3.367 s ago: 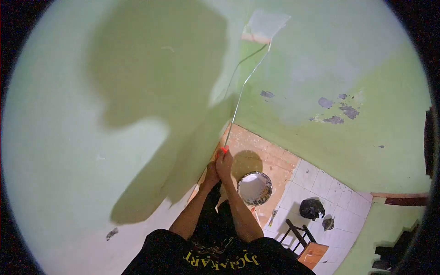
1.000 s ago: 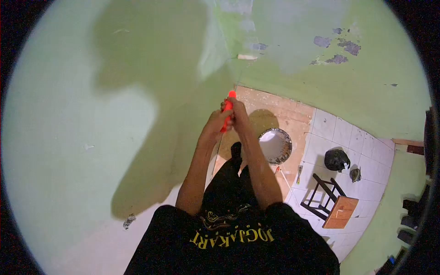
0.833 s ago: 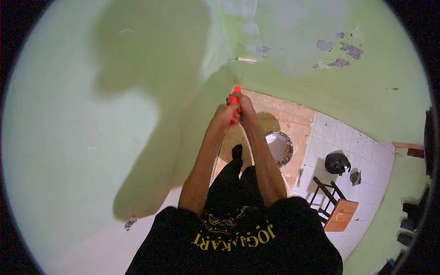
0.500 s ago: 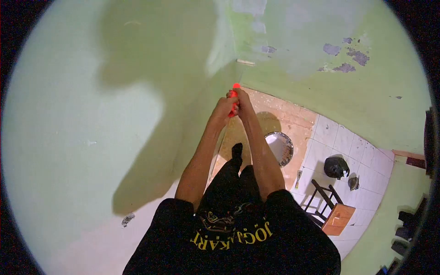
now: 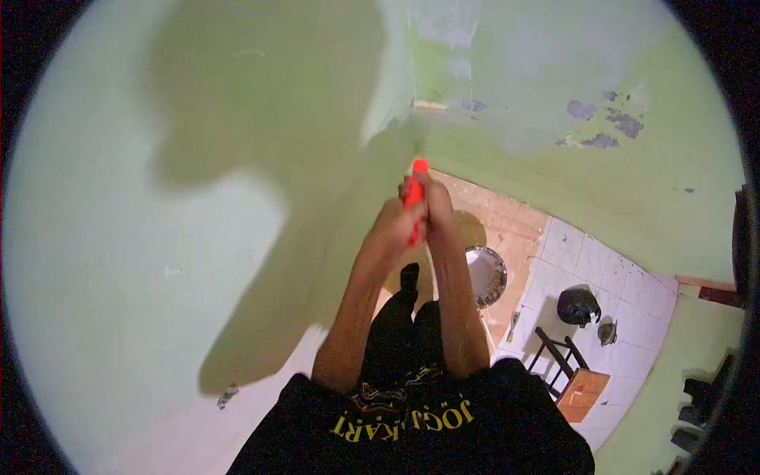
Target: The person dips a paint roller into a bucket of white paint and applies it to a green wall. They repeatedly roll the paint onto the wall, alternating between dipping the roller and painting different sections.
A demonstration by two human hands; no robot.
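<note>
My left hand (image 5: 388, 228) and my right hand (image 5: 438, 207) are both wrapped round the bright orange-red handle (image 5: 414, 194) of what looks like a long-handled paint roller, the right hand slightly higher in view. Beyond the handle, a whitish roller head (image 5: 430, 105) lies against the green wall, close to the corner. The rod between handle and head barely shows. Motion blurs both hands, so single fingers are hard to make out. Below my right forearm stands a round basin (image 5: 502, 279) with white contents, its rim stained.
Brownish sheeting (image 5: 518, 237) covers the floor by the corner. White tiles hold a small scraper-like tool (image 5: 514, 326), a black plastic bag (image 5: 579, 306), a small round vessel (image 5: 607, 332) and a stool (image 5: 584, 394). The right wall (image 5: 514, 150) has peeling grey patches (image 5: 625, 123).
The roller head has moved farther up the wall relative to its patches. My hands and the handle appear lower and slightly right in view, while the whole scene has shifted downward.
</note>
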